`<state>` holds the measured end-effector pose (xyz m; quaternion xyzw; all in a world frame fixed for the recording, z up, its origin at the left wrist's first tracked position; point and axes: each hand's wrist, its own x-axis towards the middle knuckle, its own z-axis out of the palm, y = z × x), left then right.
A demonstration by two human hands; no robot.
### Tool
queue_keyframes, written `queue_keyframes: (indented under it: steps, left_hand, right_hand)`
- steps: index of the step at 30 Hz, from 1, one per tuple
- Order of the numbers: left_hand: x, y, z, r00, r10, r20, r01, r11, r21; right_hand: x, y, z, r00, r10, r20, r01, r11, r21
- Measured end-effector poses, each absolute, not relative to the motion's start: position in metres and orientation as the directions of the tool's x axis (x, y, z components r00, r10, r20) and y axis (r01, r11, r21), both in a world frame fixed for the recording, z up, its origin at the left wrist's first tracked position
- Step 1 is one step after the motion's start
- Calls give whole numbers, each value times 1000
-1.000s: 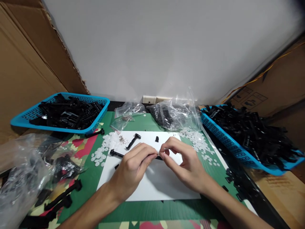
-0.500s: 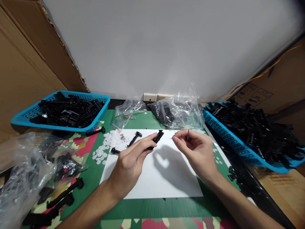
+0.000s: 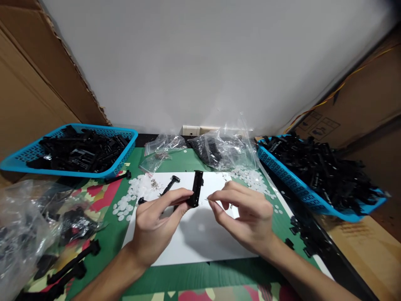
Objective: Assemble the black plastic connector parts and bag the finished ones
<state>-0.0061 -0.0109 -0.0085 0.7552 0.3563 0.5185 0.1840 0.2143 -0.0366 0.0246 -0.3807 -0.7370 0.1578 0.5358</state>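
My left hand (image 3: 163, 219) grips a black plastic part (image 3: 197, 188) between thumb and fingers, its long side standing almost upright above the white sheet (image 3: 175, 251). My right hand (image 3: 241, 213) is closed in a pinch just to the right of that part, apart from it. At its fingertips a tiny thin wire piece (image 3: 207, 199) sticks out; its exact shape is too small to tell. Behind my left hand, another black plastic part (image 3: 171, 184) lies on the sheet, beside a little heap of small metal pieces (image 3: 154, 184).
White round discs lie in a left pile (image 3: 125, 205) and a right pile (image 3: 250, 179). Blue baskets of black parts stand at left (image 3: 134, 144) and right (image 3: 341, 214). Clear bags (image 3: 224, 150) rest at the back. More black parts (image 3: 75, 263) and a plastic bag (image 3: 25, 234) lie front left.
The black part in my left hand has been turned more upright, showing its long face. My right hand has moved left and down, closer to it. The view has shifted slightly.
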Motion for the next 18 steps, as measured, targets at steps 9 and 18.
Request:
queue_keyframes:
  steps: [9, 18]
  left_hand:
    - [-2, -8, -6, 295, 558, 776, 306, -824, 476]
    - [-3, -8, -7, 341, 547, 765, 265, -836, 480]
  right_hand:
    - [215, -37, 16, -337, 554, 761, 457, 803, -382]
    - [212, -38, 19, -327, 552, 767, 500, 790, -356]
